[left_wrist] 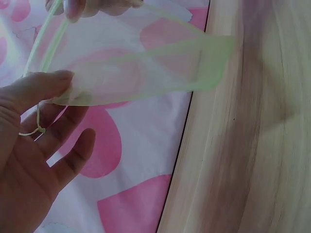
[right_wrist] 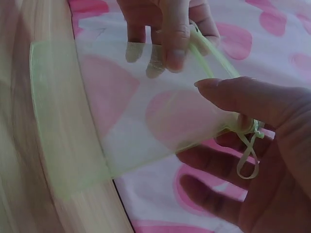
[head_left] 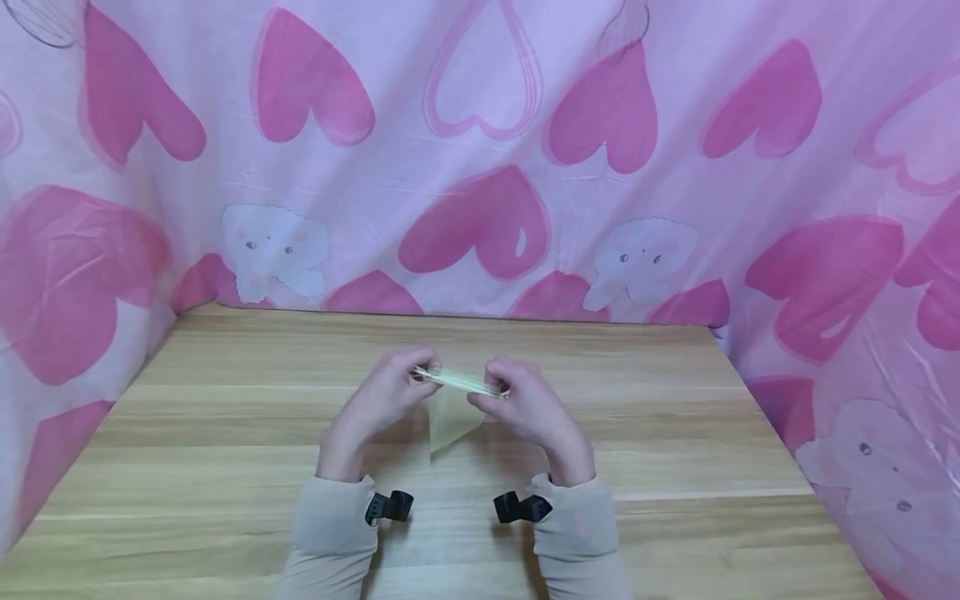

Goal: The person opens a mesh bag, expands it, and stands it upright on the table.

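A sheer green pouch [head_left: 453, 421] hangs over the middle of the worktop [head_left: 675, 417], its mouth stretched between the hands: the left hand [head_left: 386, 392] pinches the left end, the right hand [head_left: 532, 404] grips the right. A knotted drawstring [right_wrist: 257, 134] dangles by the right fingers. Pulling too hard outward could strain the thin fabric or its seams; a slack pinch might let one corner drop, and a finger could snag in the cord loop.
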### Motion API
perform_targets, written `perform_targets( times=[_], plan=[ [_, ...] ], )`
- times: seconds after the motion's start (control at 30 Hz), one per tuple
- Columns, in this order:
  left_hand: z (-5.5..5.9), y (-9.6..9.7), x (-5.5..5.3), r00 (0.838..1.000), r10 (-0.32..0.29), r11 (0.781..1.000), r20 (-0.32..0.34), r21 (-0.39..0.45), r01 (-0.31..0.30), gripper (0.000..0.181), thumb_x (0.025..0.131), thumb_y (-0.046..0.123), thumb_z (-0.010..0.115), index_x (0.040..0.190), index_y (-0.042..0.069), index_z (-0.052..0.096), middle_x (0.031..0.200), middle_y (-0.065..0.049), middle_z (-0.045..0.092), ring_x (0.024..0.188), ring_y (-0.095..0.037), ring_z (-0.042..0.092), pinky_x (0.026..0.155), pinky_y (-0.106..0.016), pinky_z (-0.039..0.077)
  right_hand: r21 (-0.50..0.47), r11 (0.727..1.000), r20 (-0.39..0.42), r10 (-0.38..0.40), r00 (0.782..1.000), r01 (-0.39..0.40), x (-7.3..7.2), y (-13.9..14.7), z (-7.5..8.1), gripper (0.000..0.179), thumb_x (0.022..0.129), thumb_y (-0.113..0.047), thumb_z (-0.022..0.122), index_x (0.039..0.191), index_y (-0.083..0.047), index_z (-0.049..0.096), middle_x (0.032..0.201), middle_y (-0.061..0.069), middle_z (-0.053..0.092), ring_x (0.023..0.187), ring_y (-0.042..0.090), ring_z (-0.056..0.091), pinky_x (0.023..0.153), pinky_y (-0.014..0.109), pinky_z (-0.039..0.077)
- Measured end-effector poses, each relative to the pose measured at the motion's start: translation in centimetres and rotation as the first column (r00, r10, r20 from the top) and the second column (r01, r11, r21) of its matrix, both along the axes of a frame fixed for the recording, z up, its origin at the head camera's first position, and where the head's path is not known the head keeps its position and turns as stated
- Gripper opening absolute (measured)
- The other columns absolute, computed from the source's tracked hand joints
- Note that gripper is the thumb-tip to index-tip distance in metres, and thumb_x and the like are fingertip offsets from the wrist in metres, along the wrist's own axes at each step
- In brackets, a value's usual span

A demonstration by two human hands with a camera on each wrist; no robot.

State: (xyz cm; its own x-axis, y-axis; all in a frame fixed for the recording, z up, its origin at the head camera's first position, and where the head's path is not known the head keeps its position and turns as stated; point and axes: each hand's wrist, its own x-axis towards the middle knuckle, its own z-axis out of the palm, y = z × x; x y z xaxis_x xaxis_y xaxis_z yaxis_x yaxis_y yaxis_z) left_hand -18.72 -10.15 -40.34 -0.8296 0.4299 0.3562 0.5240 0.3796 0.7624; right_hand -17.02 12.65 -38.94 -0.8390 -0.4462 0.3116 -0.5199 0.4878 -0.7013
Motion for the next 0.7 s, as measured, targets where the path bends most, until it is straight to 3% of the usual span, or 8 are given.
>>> perform_targets(
  times=[0.2, 0.4, 0.53, 0.7],
  plan=[
    [0.1, 0.1, 0.1, 1.0, -0.027, 1.0, 0.0, 0.012, 0.027, 0.025, 0.081, -0.01, 0.064, 0.082, 0.015, 0.057, 0.082, 0.003, 0.054, 0.079, -0.016, 0.052, 0.07, -0.042, 0.05, -0.068, 0.997, 0.153, -0.021, 0.988, 0.031, 0.2, 0.6, 0.1, 0.036, 0.083, -0.014, 0.079, 0.067, -0.014, 0.047, 0.063, -0.004, 0.045, 0.055, 0.013, 0.043, 0.049, 0.023, 0.034],
    [0.3, 0.5, 0.1, 1.0, -0.018, 1.0, 0.018, -0.013, 0.018, 0.023, 0.083, -0.009, 0.063, 0.084, 0.013, 0.057, 0.084, 0.001, 0.056, 0.08, -0.016, 0.054, 0.072, -0.034, 0.051, -0.133, 0.99, 0.266, -0.01, 0.964, 0.047, 0.4, 1.5, 0.3, 0.027, 0.094, -0.022, 0.067, 0.073, -0.01, 0.058, 0.072, 0.0, 0.053, 0.065, 0.019, 0.048, 0.059, 0.027, 0.041],
    [0.7, 1.2, 0.2, 0.999, -0.027, 0.999, 0.027, -0.029, 0.028, 0.02, 0.085, -0.007, 0.063, 0.096, 0.009, 0.061, 0.093, -0.001, 0.06, 0.085, -0.016, 0.058, 0.075, -0.032, 0.053, -0.185, 0.98, 0.324, -0.003, 0.946, 0.067, 0.5, 2.0, 0.5, 0.031, 0.101, -0.021, 0.057, 0.076, -0.002, 0.06, 0.076, 0.006, 0.056, 0.073, 0.02, 0.05, 0.067, 0.031, 0.043],
    [0.6, 2.2, 0.4, 0.999, -0.031, 0.999, 0.026, -0.014, 0.031, 0.035, 0.089, -0.007, 0.061, 0.12, 0.008, 0.06, 0.104, -0.002, 0.064, 0.086, -0.015, 0.06, 0.075, -0.031, 0.053, -0.142, 0.988, 0.376, -0.004, 0.926, 0.062, 0.5, 2.3, 0.4, 0.012, 0.097, -0.018, 0.062, 0.096, -0.006, 0.058, 0.08, 0.007, 0.058, 0.075, 0.023, 0.054, 0.067, 0.031, 0.045]
  ],
)
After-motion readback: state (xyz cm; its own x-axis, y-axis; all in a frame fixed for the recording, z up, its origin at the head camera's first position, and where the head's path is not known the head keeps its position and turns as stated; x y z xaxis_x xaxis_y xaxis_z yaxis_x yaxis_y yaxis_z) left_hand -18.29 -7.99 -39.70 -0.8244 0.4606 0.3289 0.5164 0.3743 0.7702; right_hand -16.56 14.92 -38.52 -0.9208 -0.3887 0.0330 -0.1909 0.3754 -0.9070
